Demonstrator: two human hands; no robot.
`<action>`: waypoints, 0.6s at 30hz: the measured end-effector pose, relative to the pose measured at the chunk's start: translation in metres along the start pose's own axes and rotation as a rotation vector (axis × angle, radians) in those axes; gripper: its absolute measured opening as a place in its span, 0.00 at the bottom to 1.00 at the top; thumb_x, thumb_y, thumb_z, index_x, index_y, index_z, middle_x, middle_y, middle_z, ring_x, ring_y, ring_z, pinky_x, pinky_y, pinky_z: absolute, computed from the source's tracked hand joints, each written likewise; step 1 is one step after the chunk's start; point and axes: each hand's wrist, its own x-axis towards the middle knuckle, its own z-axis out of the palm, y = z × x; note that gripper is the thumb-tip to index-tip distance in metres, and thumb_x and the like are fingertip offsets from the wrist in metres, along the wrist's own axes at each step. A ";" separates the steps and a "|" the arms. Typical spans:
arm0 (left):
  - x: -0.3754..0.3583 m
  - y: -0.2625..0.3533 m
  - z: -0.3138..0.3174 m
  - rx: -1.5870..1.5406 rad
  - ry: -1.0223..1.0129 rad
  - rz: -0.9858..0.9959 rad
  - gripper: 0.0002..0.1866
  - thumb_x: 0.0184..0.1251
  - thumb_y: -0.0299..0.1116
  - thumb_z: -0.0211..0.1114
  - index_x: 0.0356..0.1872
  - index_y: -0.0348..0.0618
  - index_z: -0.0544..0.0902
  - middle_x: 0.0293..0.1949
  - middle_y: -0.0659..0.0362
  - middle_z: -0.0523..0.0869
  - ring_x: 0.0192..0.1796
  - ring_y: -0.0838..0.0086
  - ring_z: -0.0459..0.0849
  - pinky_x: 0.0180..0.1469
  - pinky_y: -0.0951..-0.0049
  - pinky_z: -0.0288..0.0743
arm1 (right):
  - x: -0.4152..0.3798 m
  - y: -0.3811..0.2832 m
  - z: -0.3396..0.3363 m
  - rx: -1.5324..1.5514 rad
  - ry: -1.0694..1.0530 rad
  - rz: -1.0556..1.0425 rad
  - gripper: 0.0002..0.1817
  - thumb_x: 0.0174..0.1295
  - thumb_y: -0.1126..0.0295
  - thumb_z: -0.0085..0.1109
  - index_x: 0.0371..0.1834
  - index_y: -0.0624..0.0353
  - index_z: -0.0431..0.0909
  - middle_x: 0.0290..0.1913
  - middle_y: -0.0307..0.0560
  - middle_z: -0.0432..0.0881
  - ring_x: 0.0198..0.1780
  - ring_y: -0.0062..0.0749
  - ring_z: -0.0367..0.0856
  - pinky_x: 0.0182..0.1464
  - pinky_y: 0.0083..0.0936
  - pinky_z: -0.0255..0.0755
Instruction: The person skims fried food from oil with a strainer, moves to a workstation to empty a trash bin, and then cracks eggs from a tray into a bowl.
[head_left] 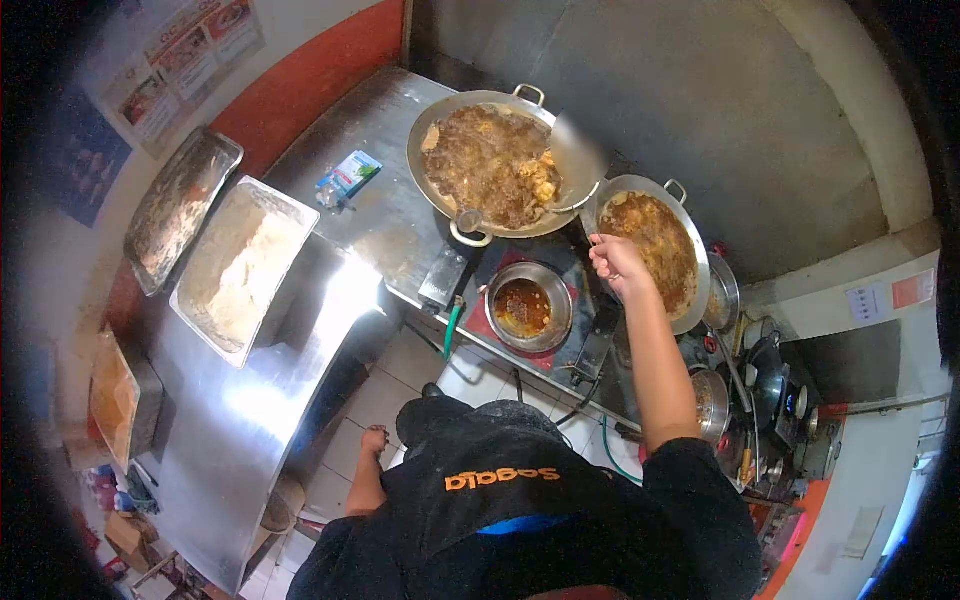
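Observation:
My right hand (617, 262) is closed in front of the right wok (690, 297), whose brown oil is foaming. Just beyond that fist, a broad metal skimmer (577, 178) reaches over the side of the large left wok (418, 150); it is partly blurred, and its handle hardly shows at my fingers. Golden fried pieces (545, 178) lie at its edge in bubbling oil. Low beside my body, my left hand (375, 440) is curled closed, with nothing visible in it. Between the woks and me stands a steel bowl (565, 310) of dark liquid with bits in it.
Left on the steel counter (230, 420) are a deep pan (285, 205) of whitish flour and a floury tray (225, 150). A blue-and-white packet (352, 172) lies near the large wok. Green hose (452, 328) hangs at the stove's front. More pots and burners (785, 400) stand right.

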 end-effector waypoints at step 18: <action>0.003 -0.011 -0.008 0.037 0.005 -0.002 0.11 0.55 0.27 0.46 0.34 0.40 0.77 0.22 0.59 0.77 0.19 0.73 0.73 0.16 0.75 0.64 | 0.076 -0.029 0.026 -0.969 0.408 -0.119 0.10 0.50 0.77 0.43 0.26 0.73 0.73 0.24 0.63 0.76 0.21 0.46 0.77 0.22 0.37 0.69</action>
